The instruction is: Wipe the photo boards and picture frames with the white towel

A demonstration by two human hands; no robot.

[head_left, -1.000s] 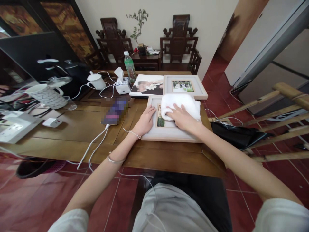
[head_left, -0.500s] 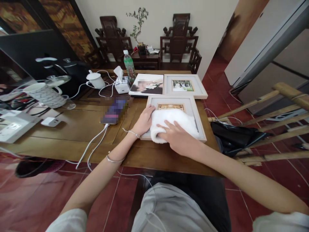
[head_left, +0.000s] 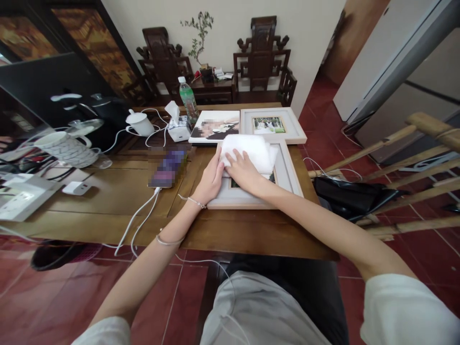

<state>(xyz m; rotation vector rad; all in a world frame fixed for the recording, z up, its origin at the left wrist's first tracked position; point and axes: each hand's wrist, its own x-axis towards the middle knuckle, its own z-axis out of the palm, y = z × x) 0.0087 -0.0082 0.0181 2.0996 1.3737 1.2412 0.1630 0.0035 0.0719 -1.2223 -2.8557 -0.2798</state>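
White cloth: I see the folded white cloth point(head_left: 253, 147) at the centre of my view, lying over the upper part of a pale photo frame point(head_left: 289, 179).
Right hand: my right hand point(head_left: 244, 173) lies on the cloth, fingers spread rather than curled.
Left hand: my left hand point(head_left: 210, 179) sits just left of centre along the photo frame's left edge, fingers straight; I cannot tell whether they grip it.
Behind: above centre, a second frame point(head_left: 296, 128) stands beside a photo panel point(head_left: 215, 125).
Bench: the wooden bench point(head_left: 244, 235) also carries a blurred-out phone point(head_left: 166, 170), left of centre, and a green-labelled bottle point(head_left: 188, 99), upper centre.
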